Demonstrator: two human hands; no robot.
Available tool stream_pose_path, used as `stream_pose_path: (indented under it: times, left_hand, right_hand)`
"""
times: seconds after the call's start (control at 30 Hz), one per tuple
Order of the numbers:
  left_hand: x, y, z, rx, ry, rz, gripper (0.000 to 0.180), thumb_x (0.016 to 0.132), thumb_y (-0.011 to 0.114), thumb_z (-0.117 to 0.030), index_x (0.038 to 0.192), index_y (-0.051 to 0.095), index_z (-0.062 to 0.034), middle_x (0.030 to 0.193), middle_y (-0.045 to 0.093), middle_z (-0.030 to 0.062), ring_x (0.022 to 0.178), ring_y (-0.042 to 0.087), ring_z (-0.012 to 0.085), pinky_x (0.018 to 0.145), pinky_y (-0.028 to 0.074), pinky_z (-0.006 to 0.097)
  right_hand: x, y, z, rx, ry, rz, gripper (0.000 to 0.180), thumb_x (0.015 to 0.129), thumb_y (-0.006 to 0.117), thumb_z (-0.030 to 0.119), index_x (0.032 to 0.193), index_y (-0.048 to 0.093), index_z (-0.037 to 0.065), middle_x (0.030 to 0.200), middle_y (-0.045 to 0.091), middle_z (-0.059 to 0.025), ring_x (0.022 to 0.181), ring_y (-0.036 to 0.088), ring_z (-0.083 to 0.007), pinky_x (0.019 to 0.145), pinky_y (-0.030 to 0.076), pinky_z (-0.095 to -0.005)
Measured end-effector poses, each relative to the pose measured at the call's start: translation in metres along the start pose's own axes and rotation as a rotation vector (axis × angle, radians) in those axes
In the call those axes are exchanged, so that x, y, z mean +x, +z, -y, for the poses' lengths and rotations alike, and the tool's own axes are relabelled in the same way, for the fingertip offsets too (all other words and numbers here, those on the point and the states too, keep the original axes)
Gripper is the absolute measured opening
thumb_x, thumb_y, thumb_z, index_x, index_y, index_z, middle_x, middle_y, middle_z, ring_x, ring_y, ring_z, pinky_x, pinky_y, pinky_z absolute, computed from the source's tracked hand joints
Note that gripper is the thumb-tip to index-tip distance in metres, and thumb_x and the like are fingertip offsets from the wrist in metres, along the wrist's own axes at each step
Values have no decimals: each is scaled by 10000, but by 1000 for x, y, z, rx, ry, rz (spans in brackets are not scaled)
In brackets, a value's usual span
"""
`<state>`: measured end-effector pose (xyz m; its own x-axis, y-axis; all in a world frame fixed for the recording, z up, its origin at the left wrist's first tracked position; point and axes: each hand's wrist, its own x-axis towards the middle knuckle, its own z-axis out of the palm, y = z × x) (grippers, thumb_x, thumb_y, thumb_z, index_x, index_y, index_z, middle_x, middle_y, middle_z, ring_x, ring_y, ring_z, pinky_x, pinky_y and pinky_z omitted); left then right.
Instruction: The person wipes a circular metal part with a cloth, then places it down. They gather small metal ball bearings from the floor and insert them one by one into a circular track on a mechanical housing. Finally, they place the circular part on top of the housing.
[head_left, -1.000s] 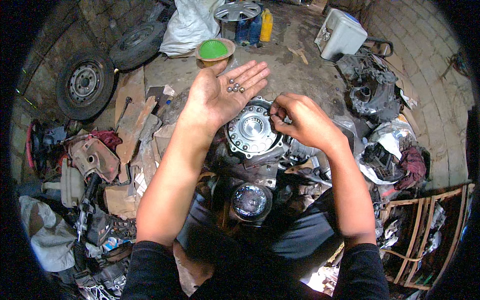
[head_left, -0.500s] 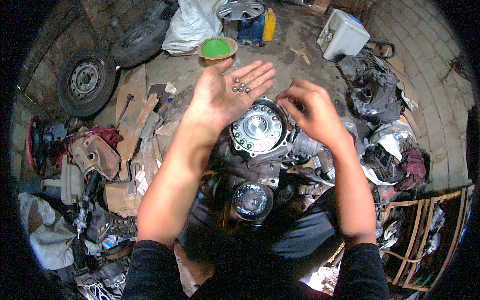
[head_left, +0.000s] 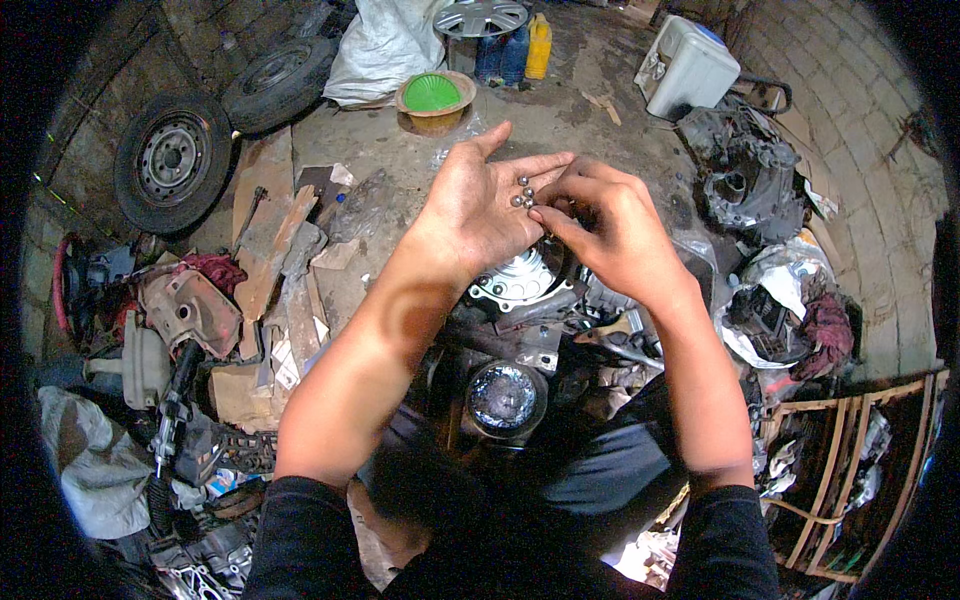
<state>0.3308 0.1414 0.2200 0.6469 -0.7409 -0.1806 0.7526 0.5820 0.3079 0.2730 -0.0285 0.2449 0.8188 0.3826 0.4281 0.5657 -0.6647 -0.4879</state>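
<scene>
My left hand [head_left: 470, 208] is palm up with its fingers stretched out, bearing several small shiny steel balls [head_left: 523, 196]. From the right, my right hand [head_left: 615, 218] reaches over that palm, thumb and fingertips drawn together right beside the balls. Whether a ball is between those fingertips is hidden. Below both hands lies a round metal housing [head_left: 512, 287] with a ring of round pockets, largely covered by them. Closer to me stands a round container [head_left: 505, 400] with a dark, glossy content.
A paintbrush [head_left: 625, 326] lies right of the housing. Further right are a dark gearbox casing [head_left: 745, 180] and a wooden rack [head_left: 850, 470]. A basin with a green bowl [head_left: 433, 95] stands ahead. Wheels [head_left: 172, 162] lean at the left, near cardboard [head_left: 265, 240] and scattered parts.
My left hand has moved slightly right and nearer, carrying the balls over the housing. My right hand has come left until its fingertips meet the left palm. More of the housing is covered.
</scene>
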Motion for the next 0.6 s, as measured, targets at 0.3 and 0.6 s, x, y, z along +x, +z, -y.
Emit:
stream_pose_path:
  times: [0.3, 0.6]
  left_hand:
    - [7, -15, 3, -3, -97, 98, 741, 1012, 374, -519, 1370, 418, 129, 1194, 564, 241, 1161, 524, 360, 1101, 361, 495]
    - [6, -3, 11, -18, -54, -2, 730, 1020, 378, -493, 1379, 395, 142, 1163, 575, 241, 1045, 549, 314, 1036, 408, 459]
  right_hand:
    - [-5, -1, -5, -92, 54, 67, 233, 792, 729, 116, 942, 653, -45, 836, 653, -212, 746, 636, -353, 698, 504, -412]
    - [-3, -13, 3, -6, 53, 157, 308, 795, 709, 157, 999, 630, -61, 1000, 659, -278, 959, 628, -448, 884, 502, -484]
